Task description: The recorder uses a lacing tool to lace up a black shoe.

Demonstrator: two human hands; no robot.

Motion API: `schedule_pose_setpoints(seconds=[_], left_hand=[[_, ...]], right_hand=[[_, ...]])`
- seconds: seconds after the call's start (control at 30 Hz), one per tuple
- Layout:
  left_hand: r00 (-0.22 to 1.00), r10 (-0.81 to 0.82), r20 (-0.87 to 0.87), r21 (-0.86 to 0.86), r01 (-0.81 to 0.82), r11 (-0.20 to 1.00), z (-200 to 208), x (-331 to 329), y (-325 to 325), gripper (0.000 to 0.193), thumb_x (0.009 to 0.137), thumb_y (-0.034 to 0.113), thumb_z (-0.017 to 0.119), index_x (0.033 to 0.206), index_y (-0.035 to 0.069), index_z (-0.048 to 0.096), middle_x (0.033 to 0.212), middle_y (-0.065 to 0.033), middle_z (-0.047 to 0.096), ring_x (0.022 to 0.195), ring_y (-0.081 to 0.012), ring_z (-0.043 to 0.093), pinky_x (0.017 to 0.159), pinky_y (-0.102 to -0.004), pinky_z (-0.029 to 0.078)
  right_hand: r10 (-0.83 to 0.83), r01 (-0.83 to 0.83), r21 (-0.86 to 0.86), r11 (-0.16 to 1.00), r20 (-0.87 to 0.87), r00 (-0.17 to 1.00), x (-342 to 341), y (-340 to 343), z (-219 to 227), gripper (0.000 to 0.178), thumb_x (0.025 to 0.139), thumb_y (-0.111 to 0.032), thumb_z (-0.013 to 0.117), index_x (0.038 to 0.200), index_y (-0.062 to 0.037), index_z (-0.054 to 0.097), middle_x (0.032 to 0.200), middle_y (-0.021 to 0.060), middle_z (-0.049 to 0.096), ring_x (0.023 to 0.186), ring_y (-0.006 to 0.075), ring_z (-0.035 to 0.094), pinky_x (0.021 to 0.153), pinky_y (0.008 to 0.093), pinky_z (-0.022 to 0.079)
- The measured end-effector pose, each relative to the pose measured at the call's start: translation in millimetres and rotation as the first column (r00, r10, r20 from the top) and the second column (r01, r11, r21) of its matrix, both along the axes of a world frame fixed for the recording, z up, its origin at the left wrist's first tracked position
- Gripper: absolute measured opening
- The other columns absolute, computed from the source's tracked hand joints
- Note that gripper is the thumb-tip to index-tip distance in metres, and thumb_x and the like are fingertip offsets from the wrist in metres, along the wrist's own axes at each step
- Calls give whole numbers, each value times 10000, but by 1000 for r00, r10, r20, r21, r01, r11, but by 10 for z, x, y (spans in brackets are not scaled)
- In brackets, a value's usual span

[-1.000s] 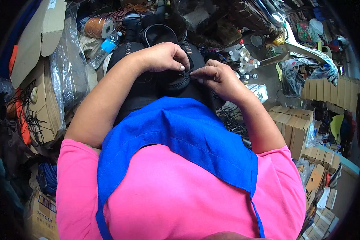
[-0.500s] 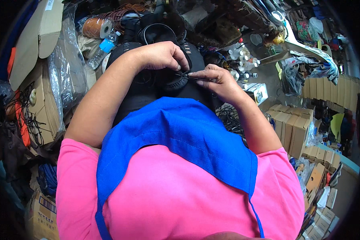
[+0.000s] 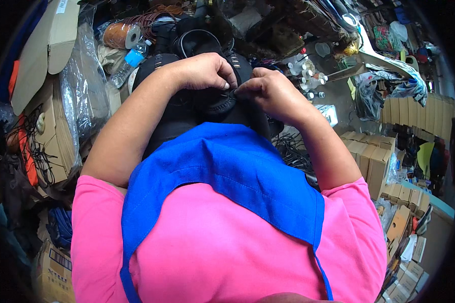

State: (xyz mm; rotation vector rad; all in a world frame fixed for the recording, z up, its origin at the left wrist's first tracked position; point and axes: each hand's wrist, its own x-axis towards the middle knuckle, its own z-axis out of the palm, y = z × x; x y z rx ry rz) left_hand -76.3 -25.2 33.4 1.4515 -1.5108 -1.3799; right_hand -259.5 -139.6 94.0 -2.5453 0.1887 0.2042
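A black item with a rounded end and a ridged, stitched-looking rim rests in my lap, just beyond my blue apron. My left hand is bent over its far side, with thumb and fingertips closed on its upper edge. Close by on the right, my right hand pinches at the same edge, its fingertips nearly meeting the left ones. Whatever lies between the right fingertips is too small and dark to make out. The hands cover most of the item's upper part.
Past my hands stands a dark round thing with a pale rim. To the left are an orange spool, a water bottle and cardboard. On the right are several white bottles and stacked cartons.
My right hand has turned and risen slightly, its fingers curling in toward the left fingertips. A thin dark thing seen at its fingertips before is hidden now. The left hand has barely moved.
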Motion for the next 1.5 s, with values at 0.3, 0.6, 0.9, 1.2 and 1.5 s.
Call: schedule_pose_setpoints(seconds=[0.3,0.6,0.9,1.2,1.5], left_hand=[[999,41,19,-6,-41,999,-2,-35,13,184,775,83,665,951,36,695,914,-83,622,908,-201,593,844,-322,464],[988,83,128,-155,-63,986,-18,-44,91,193,775,113,676,956,54,699,916,-86,615,931,-208,588,857,-322,458],[999,-51,-7,-34,51,998,9,19,24,299,741,62,620,1026,67,707,948,-93,631,964,-217,575,901,-317,439],[997,-62,-37,-9,62,998,-32,45,20,316,727,63,618,1032,49,702,959,-93,645,970,-212,573,904,-313,436],[997,-64,-32,-9,64,998,-23,46,18,302,736,72,626,1027,54,706,950,-90,644,956,-212,577,889,-313,441]], right_hand=[[132,-137,-160,977,-44,990,142,-6,56,199,734,-90,629,911,-114,718,821,116,616,790,318,626,707,393,515],[-41,43,34,999,-37,998,-31,4,52,244,707,-45,651,935,-105,714,866,127,643,814,305,647,733,365,532],[-96,95,30,995,67,993,-202,58,-86,274,710,-54,666,969,-128,719,861,120,635,782,301,640,715,365,518],[8,4,-149,989,78,997,-178,87,-77,240,713,-111,673,944,-159,717,851,84,632,873,264,607,836,364,418],[-81,79,36,996,80,993,-167,31,-121,245,716,-81,664,942,-157,721,837,112,619,812,305,626,737,394,510]])
